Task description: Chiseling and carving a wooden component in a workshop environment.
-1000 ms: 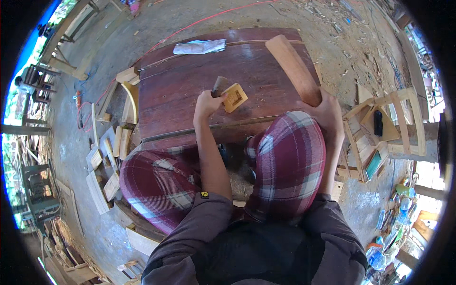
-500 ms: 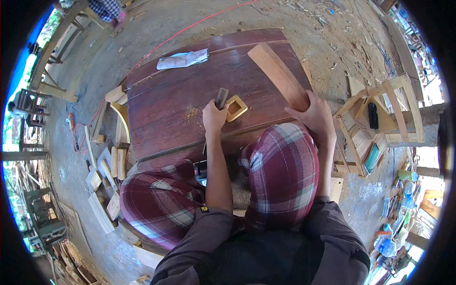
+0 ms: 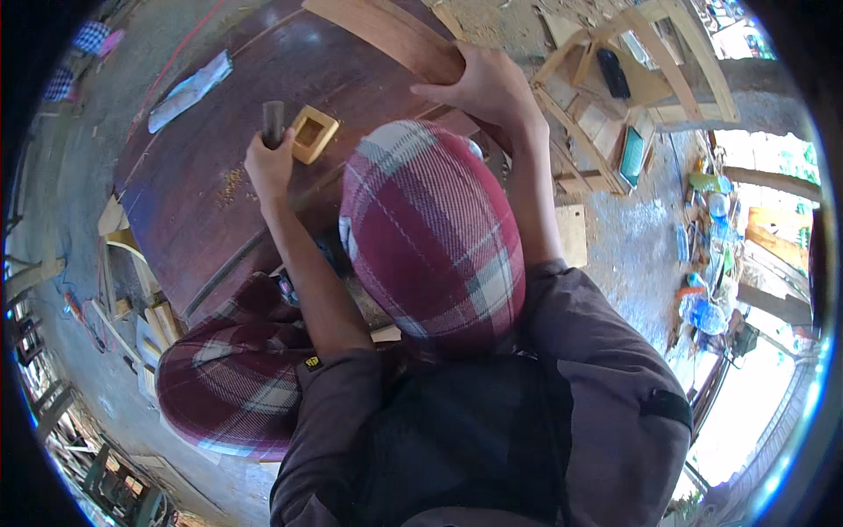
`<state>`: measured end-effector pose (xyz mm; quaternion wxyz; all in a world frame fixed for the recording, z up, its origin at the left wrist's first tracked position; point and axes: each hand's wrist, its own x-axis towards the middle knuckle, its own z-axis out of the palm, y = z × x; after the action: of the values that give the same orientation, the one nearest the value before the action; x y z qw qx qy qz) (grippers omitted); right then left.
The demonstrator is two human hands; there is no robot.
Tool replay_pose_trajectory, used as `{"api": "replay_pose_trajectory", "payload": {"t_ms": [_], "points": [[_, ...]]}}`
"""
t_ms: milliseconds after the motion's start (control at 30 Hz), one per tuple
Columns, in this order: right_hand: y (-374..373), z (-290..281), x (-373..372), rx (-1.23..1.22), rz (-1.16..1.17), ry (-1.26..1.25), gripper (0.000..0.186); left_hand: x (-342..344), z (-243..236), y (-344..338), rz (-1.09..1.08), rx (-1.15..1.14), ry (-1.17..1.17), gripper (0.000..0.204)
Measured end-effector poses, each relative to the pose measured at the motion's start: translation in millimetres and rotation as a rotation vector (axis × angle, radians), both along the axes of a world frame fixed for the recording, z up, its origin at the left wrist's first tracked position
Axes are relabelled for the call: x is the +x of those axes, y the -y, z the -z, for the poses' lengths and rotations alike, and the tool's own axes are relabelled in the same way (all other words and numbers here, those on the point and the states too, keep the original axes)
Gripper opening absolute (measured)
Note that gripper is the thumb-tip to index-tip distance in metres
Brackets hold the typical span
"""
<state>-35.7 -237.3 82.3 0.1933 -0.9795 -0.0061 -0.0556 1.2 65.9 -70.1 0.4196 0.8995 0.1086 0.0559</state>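
Observation:
My left hand point(image 3: 270, 165) is closed round the dark handle of a tool point(image 3: 272, 119), held upright just left of a small square yellow wooden block point(image 3: 324, 143) with a recess in its top, on the reddish-brown wooden tabletop point(image 3: 162, 220). Small shavings point(image 3: 230, 186) lie to the left. My right hand point(image 3: 493, 88) grips the near end of a long, flat wooden piece point(image 3: 378, 33) at the far right of the tabletop, its thumb pointing left. My plaid-covered knee point(image 3: 430, 237) rises between my arms.
A folded pale cloth point(image 3: 190, 92) lies on the tabletop. Wooden frames with a black object point(image 3: 613, 72) stand at right, offcuts point(image 3: 154, 325) at left, plastic bottles point(image 3: 707, 312) at far right. A red cord crosses the floor. Another person's checked clothing point(image 3: 91, 37) shows at top left.
The view has swung, so tabletop and hands appear higher and further left. Both hands keep their hold. The other person's checked clothing now shows further left in the view.

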Motion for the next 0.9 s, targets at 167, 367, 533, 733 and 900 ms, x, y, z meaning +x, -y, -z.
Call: {"api": "replay_pose_trajectory", "payload": {"t_ms": [167,367,533,733,900], "points": [[0,14,-5,0.01,0.01,-0.013,0.073,-11,-30,-1,-0.023,-0.04,-0.004,0.04],[3,6,-8,-0.039,0.012,-0.051,0.074,-16,-100,40,0.11,0.088,0.204,0.044],[-9,-24,-16,0.11,0.183,-0.056,0.064,-21,-98,94,0.32,0.02,0.331,0.042],[3,-2,-21,0.098,0.088,0.046,0.068,-28,-87,132,0.486,-0.071,0.541,0.03],[-21,-6,-31,0.18,0.202,0.144,0.068,-19,-106,128,0.327,-0.147,0.676,0.021]]}}
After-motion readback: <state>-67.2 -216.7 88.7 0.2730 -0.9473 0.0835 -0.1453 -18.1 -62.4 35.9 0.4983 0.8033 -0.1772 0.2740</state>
